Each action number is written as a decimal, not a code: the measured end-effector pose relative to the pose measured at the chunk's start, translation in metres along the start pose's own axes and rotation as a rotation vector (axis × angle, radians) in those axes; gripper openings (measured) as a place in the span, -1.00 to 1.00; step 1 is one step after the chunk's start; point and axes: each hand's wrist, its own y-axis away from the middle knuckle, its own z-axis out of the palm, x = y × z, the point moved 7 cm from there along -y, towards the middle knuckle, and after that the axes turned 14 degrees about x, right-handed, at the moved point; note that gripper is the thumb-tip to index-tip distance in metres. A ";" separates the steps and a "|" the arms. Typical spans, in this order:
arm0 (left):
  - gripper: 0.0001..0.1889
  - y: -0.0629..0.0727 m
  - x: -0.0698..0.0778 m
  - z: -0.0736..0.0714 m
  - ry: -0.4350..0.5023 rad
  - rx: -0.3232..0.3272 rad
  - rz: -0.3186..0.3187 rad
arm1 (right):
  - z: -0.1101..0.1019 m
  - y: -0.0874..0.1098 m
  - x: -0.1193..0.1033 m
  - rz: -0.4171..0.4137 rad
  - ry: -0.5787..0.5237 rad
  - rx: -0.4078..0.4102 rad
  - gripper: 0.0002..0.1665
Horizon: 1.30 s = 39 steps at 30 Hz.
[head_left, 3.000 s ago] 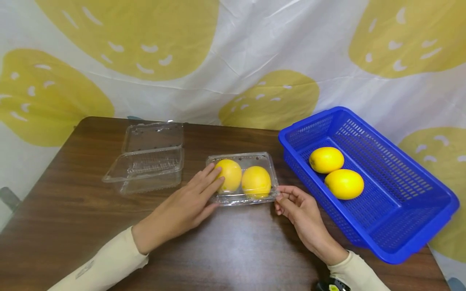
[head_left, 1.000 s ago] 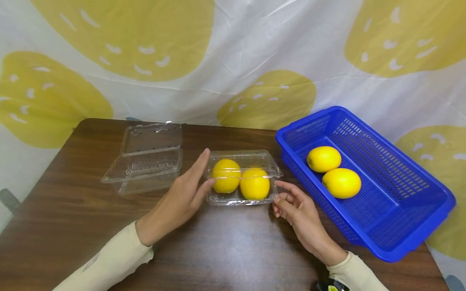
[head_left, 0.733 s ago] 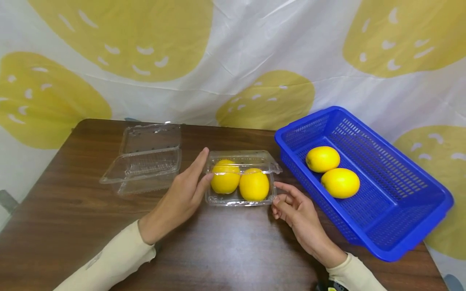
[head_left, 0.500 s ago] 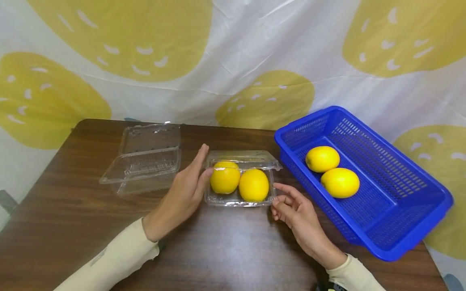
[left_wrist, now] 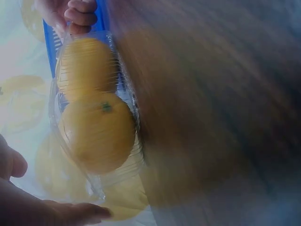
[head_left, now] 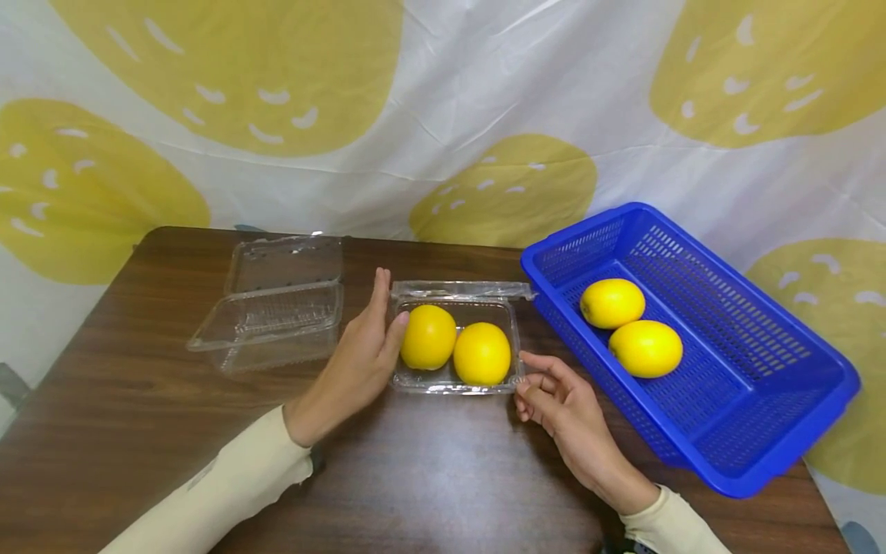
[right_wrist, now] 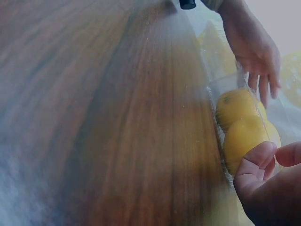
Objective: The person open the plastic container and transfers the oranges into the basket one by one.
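Note:
A clear plastic clamshell box (head_left: 453,382) sits mid-table with two yellow-orange fruits inside that look like oranges: a left one (head_left: 428,337) and a right one (head_left: 482,354). Its lid (head_left: 462,290) stands raised at the back, seen nearly edge-on. My left hand (head_left: 356,358) is at the box's left side, fingers straight and pointing away, thumb by the left fruit; in the left wrist view its fingertips are near the rim, and contact is hard to tell. My right hand (head_left: 567,419) pinches the box's right front corner between thumb and fingers, also visible in the right wrist view.
A second clear clamshell box (head_left: 273,323) stands with its lid folded back, left of the hands. On the right, a blue plastic basket (head_left: 744,477) holds two more of the fruits (head_left: 646,348). A patterned white-and-yellow curtain (head_left: 332,185) hangs behind the wooden table (head_left: 443,477).
The lid, down over the fruits three seconds ago, has swung up and back. My left hand has moved off its top to the left side. The right hand keeps its place at the corner.

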 end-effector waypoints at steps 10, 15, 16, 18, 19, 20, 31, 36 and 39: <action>-0.16 -0.016 -0.034 0.017 -0.024 0.013 0.031 | 0.000 0.001 -0.001 0.003 0.000 -0.003 -0.43; -0.18 -0.019 -0.014 0.011 -0.043 -0.042 -0.054 | 0.000 0.001 -0.001 -0.004 -0.004 -0.006 -0.43; -0.18 -0.019 -0.007 0.008 -0.045 -0.049 -0.065 | 0.000 0.001 -0.001 -0.006 -0.005 -0.008 -0.43; -0.17 -0.020 -0.008 0.009 -0.054 -0.051 -0.072 | 0.000 0.001 -0.001 -0.012 -0.007 -0.014 -0.43; -0.16 -0.021 -0.013 0.010 -0.061 -0.041 -0.063 | 0.000 0.001 -0.001 -0.014 -0.008 -0.018 -0.43; -0.16 -0.022 -0.013 0.010 -0.062 -0.039 -0.068 | 0.000 0.001 -0.001 -0.016 -0.010 -0.021 -0.43; -0.12 -0.033 -0.020 0.009 -0.078 -0.021 -0.187 | 0.000 0.002 -0.001 -0.003 -0.008 -0.028 -0.42; -0.06 -0.041 -0.055 0.020 -0.121 -0.013 -0.243 | 0.000 0.003 0.000 0.004 -0.006 -0.023 -0.41; -0.03 -0.043 -0.075 0.027 -0.132 -0.028 -0.267 | 0.000 0.003 0.001 0.006 -0.007 -0.022 -0.41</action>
